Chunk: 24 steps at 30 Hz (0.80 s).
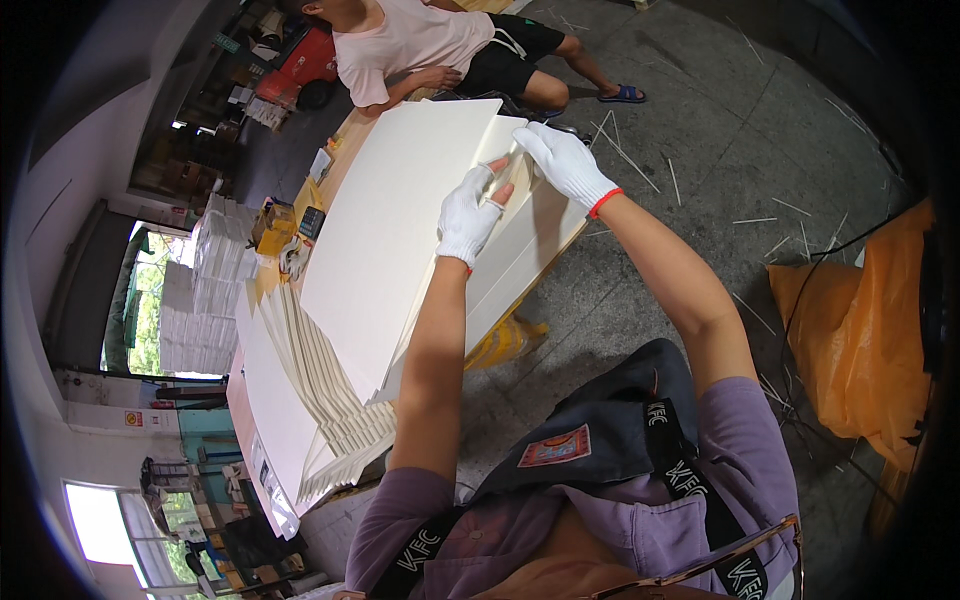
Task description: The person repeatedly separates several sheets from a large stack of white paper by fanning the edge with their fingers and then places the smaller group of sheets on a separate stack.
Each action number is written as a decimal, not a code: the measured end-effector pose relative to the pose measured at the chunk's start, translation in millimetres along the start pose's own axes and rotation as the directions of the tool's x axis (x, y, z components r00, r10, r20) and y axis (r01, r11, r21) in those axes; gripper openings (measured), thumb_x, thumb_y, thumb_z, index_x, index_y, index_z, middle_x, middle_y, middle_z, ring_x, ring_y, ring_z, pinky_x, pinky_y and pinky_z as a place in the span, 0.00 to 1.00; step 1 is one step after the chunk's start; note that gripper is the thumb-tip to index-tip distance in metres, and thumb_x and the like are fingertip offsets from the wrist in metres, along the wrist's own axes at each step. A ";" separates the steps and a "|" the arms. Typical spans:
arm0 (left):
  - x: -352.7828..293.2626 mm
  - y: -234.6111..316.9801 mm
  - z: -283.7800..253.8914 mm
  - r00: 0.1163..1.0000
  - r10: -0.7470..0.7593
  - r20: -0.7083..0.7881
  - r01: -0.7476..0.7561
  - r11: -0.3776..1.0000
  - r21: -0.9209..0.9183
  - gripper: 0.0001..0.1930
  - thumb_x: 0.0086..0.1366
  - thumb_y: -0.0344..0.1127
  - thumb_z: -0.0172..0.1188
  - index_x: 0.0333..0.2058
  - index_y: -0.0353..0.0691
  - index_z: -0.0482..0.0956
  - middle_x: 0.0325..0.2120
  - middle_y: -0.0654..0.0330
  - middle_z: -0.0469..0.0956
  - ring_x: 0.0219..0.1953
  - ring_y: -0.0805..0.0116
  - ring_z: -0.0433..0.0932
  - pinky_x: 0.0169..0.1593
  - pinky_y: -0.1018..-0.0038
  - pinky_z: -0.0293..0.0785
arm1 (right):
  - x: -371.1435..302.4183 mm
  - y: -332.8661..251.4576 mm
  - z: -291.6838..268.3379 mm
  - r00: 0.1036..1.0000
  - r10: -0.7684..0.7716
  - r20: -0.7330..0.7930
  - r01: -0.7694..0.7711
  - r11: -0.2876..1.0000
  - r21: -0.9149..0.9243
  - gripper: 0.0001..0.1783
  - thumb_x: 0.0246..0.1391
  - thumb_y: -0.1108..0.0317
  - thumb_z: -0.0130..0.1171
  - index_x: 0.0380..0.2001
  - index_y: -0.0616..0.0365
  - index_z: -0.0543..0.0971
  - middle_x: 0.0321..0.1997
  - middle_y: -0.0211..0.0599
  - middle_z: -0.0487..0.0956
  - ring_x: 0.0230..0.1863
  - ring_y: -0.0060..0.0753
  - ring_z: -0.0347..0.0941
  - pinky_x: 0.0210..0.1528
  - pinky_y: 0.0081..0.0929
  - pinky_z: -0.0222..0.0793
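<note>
From my remote feed off the head camera: my left hand (468, 213), in a white knit glove, grips the near edge of a large cream-white sheet of board (400, 225), fingers curled over its rim with bare fingertips showing through the glove's cut ends. My right hand (563, 160), also gloved in white with a red cuff band, lies just beside it at the sheet's far corner, fingers pressed together and bent down onto the edge of the board. The two hands are almost touching. The sheet is tilted, lifted at my side, and sits on top of further sheets of the same colour (520, 255) that stick out beneath it toward the right. All of this rests on a long wooden worktable (335, 150). To the left and below, a fanned stack of similar cream boards (330, 400) spreads across the table's near end. Beyond the table, a second person (420, 45) in a pale pink shirt and dark shorts sits on the concrete floor (720, 130), which is strewn with thin pale strips. An orange plastic bag (850, 330) stands well apart at the right. White stacked piles (205, 290) rise at the left, near a doorway
</note>
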<state>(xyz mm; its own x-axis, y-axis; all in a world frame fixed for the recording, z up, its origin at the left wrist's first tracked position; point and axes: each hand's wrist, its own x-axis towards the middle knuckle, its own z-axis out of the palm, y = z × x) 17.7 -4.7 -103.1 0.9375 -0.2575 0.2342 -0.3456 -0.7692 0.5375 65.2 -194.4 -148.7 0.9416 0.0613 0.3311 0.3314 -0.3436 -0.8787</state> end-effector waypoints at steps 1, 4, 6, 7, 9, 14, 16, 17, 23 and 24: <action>-0.9 1.4 0.5 0.998 -0.055 -0.012 0.054 0.998 -0.019 0.21 0.65 0.43 0.59 0.57 0.52 0.78 0.49 0.54 0.81 0.45 0.56 0.81 0.51 0.68 0.74 | -0.1 0.7 0.7 1.000 -0.009 -0.012 0.009 1.000 -0.006 0.32 0.66 0.38 0.39 0.46 0.56 0.77 0.42 0.54 0.81 0.47 0.62 0.76 0.49 0.49 0.70; -2.8 1.7 3.1 0.995 -0.085 -0.060 0.081 0.995 -0.054 0.18 0.66 0.42 0.56 0.55 0.57 0.78 0.51 0.55 0.80 0.48 0.51 0.80 0.53 0.66 0.74 | -3.2 -10.5 -2.5 0.998 0.038 0.047 -0.032 0.990 -0.135 0.31 0.66 0.38 0.39 0.45 0.56 0.77 0.40 0.55 0.81 0.44 0.62 0.77 0.46 0.50 0.71; -1.0 -4.8 6.7 0.990 0.088 -0.109 -0.093 0.995 -0.040 0.18 0.67 0.41 0.56 0.56 0.58 0.78 0.50 0.56 0.79 0.48 0.52 0.80 0.52 0.67 0.75 | -0.4 -3.0 2.8 1.000 -0.004 0.010 0.006 0.993 -0.119 0.30 0.66 0.39 0.40 0.45 0.55 0.76 0.39 0.56 0.81 0.44 0.62 0.77 0.45 0.51 0.71; -1.9 -7.0 7.0 0.997 0.038 -0.067 -0.039 0.999 -0.015 0.19 0.66 0.41 0.57 0.56 0.59 0.78 0.50 0.56 0.79 0.48 0.52 0.80 0.52 0.67 0.75 | 0.6 0.4 5.3 1.000 -0.026 -0.008 0.025 0.993 -0.111 0.30 0.66 0.39 0.40 0.44 0.55 0.76 0.38 0.56 0.81 0.43 0.62 0.77 0.45 0.51 0.71; -2.3 6.4 3.3 0.998 -0.065 0.020 0.065 0.997 0.037 0.19 0.65 0.41 0.59 0.56 0.60 0.78 0.51 0.57 0.79 0.48 0.54 0.80 0.52 0.66 0.75 | -0.2 3.0 5.0 0.999 -0.033 -0.025 0.030 0.995 -0.098 0.29 0.66 0.39 0.40 0.45 0.55 0.76 0.39 0.56 0.81 0.43 0.62 0.77 0.45 0.51 0.71; -3.3 1.3 4.6 1.000 -0.005 -0.003 0.005 0.999 0.052 0.21 0.64 0.43 0.61 0.56 0.59 0.78 0.47 0.57 0.80 0.45 0.56 0.80 0.50 0.67 0.75 | -2.4 1.8 6.6 0.998 -0.033 -0.046 0.029 0.996 -0.085 0.29 0.66 0.40 0.40 0.46 0.54 0.76 0.39 0.56 0.81 0.44 0.62 0.77 0.45 0.51 0.71; -2.3 0.8 4.7 0.999 -0.041 0.017 0.040 0.998 0.037 0.20 0.64 0.44 0.61 0.56 0.59 0.78 0.48 0.56 0.80 0.46 0.54 0.81 0.50 0.67 0.75 | -0.2 3.6 5.8 1.000 -0.021 -0.015 0.020 0.997 -0.077 0.29 0.66 0.40 0.40 0.46 0.54 0.76 0.39 0.56 0.81 0.43 0.62 0.77 0.45 0.51 0.71; -2.4 0.4 4.5 0.999 -0.035 0.015 0.035 0.998 0.050 0.20 0.66 0.43 0.60 0.57 0.57 0.78 0.45 0.53 0.81 0.44 0.55 0.82 0.49 0.68 0.75 | -0.6 3.6 5.6 1.000 -0.023 -0.017 0.022 0.997 -0.073 0.29 0.66 0.40 0.40 0.46 0.54 0.76 0.39 0.56 0.81 0.43 0.63 0.77 0.45 0.51 0.71; -2.5 4.9 8.2 0.995 -0.002 -0.098 0.006 0.999 0.036 0.18 0.69 0.40 0.53 0.56 0.60 0.77 0.47 0.54 0.81 0.46 0.51 0.81 0.49 0.64 0.76 | -1.7 2.7 4.3 1.000 -0.018 -0.011 0.017 0.995 -0.102 0.29 0.66 0.40 0.39 0.48 0.53 0.74 0.39 0.57 0.81 0.43 0.63 0.76 0.45 0.52 0.70; -2.5 1.4 9.3 0.993 0.041 -0.112 -0.038 0.999 0.029 0.18 0.69 0.40 0.52 0.56 0.62 0.77 0.48 0.56 0.80 0.47 0.50 0.80 0.49 0.63 0.76 | -2.4 1.4 4.6 1.000 -0.024 -0.014 0.023 0.995 -0.094 0.29 0.66 0.40 0.39 0.49 0.53 0.74 0.39 0.57 0.81 0.43 0.63 0.76 0.45 0.52 0.70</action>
<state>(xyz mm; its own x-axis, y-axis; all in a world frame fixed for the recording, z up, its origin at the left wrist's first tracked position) 15.3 -10.6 -110.4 0.9119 -0.2217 0.3453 -0.3795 -0.7756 0.5043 63.7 -190.7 -152.3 0.9323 0.0569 0.3571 0.3459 -0.4283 -0.8348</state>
